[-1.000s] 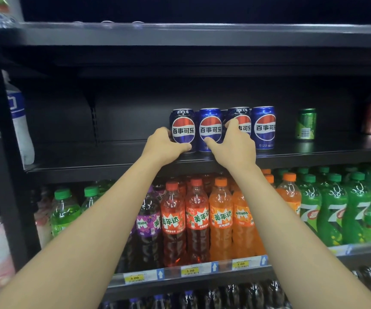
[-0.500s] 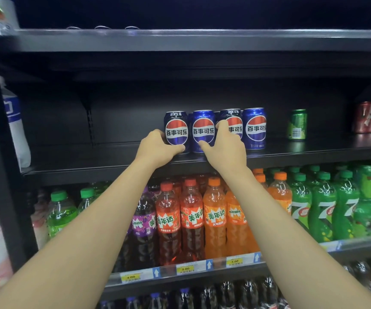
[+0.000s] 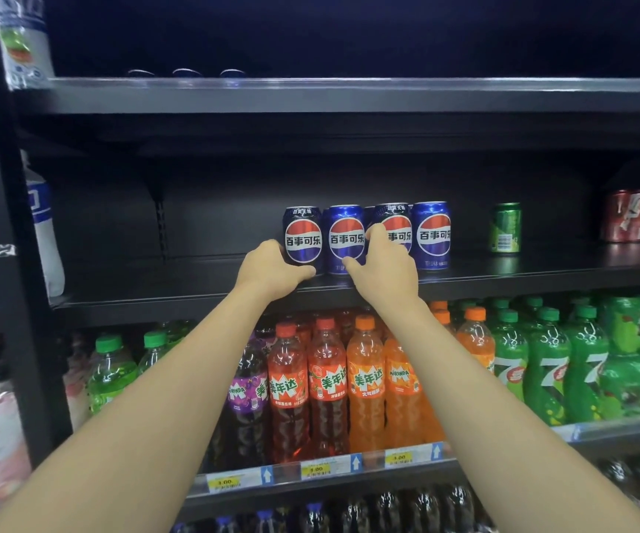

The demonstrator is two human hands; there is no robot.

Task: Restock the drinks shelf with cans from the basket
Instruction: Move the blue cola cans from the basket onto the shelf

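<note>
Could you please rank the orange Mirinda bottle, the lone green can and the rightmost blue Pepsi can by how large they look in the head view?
1. Orange Mirinda bottle, clearly largest.
2. Rightmost blue Pepsi can.
3. Lone green can, which looks smaller, but it stands further back on the shelf, so the two cans may really match.

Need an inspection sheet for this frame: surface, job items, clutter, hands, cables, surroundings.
Surface: dark middle shelf, mostly bare left of the cans.
Job's things: four blue Pepsi cans upright in a front row, more partly hidden behind; basket not in view.
Clutter: lone green can standing apart to the right; red cans at far right.
Grippers: left hand wraps the base of the leftmost can; right hand grips the third can, thumb toward the second.
Cables: nothing seen.
Surroundings: soda bottles on the shelf below with price tags; can tops on the upper shelf.
</note>
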